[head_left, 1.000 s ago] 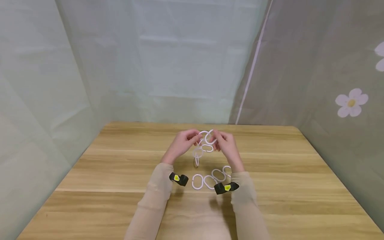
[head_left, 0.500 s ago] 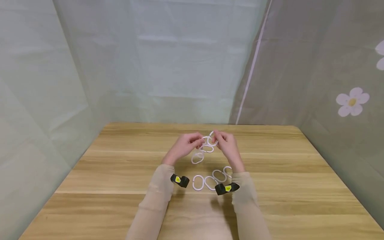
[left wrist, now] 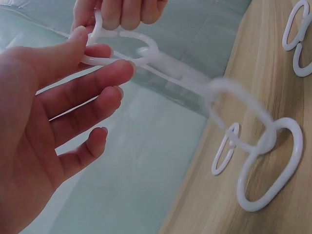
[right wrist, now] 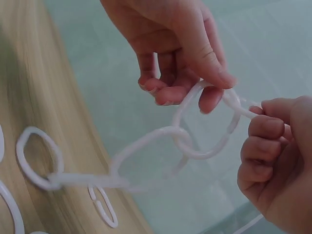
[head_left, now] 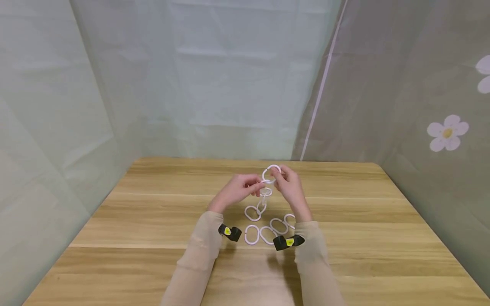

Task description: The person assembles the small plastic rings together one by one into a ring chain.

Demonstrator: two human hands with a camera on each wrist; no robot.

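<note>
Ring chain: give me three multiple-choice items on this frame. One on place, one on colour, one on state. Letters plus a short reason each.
1. Where does the low end of the chain lie?
A. on the table
B. on the curtain
C. on a sleeve

2. What colour are the rings?
A. black
B. white
C. red

3. How is the top ring held?
A. lying free on the table
B. held by the left hand alone
C. pinched by both hands

Key: 1 A, the lowest link rests on the table while the links above hang from the hands. 2 B, the chain and the loose rings near the wrists are all white. 3 C, the left hand and the right hand each pinch it, clear in the right wrist view.
</note>
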